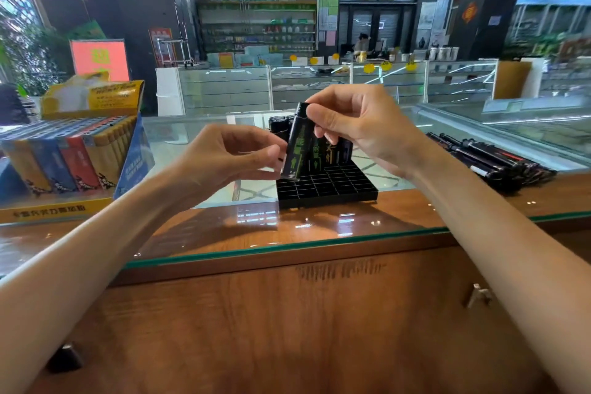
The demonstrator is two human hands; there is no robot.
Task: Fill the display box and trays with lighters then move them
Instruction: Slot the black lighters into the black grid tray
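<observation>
A black lighter with green print (pixel 295 144) hangs tilted above a black gridded tray (pixel 326 185) on the glass counter. My right hand (pixel 358 125) pinches its top end and my left hand (pixel 236 153) holds its lower end. Several black lighters (pixel 332 147) stand in the tray's back rows; the front cells are empty. At the left stands a yellow and blue display box (pixel 80 153) packed with coloured lighters.
A pile of loose black lighters (pixel 492 160) lies on the counter at the right. The glass top's front edge (pixel 287 246) runs over a wooden cabinet. A yellow bag (pixel 92 99) sits behind the display box. Shop shelves and counters fill the background.
</observation>
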